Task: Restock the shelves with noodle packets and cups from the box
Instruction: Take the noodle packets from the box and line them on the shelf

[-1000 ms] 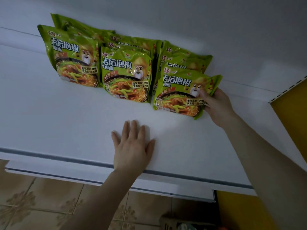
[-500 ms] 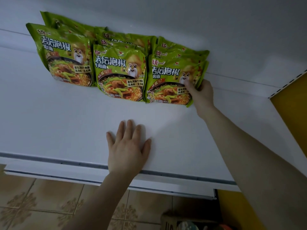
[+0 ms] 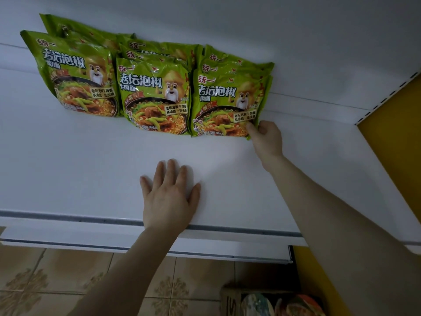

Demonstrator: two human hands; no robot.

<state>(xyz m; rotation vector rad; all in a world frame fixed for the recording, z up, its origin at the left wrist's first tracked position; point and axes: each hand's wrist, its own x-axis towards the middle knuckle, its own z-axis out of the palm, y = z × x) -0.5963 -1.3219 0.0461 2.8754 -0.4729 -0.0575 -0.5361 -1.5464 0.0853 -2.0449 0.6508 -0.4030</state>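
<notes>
Three rows of green noodle packets lean against the back of a white shelf [image 3: 68, 169]. The left packet [image 3: 75, 76] and the middle packet [image 3: 155, 96] front their rows. My right hand [image 3: 265, 137] pinches the lower right corner of the front right packet [image 3: 225, 103], which stands in line with the others. My left hand [image 3: 169, 197] lies flat on the shelf near its front edge, fingers spread, holding nothing. The cardboard box [image 3: 232, 299] sits on the floor at the bottom right, with packets showing inside.
A yellow side panel [image 3: 396, 137] bounds the shelf on the right. A lower white shelf edge [image 3: 114, 245] juts out beneath. Patterned beige floor tiles [image 3: 45, 281] lie below.
My right hand pushed the front right packet back and left into line with the neighbouring rows, then slid down to its lower right corner. My left hand stayed flat on the shelf.
</notes>
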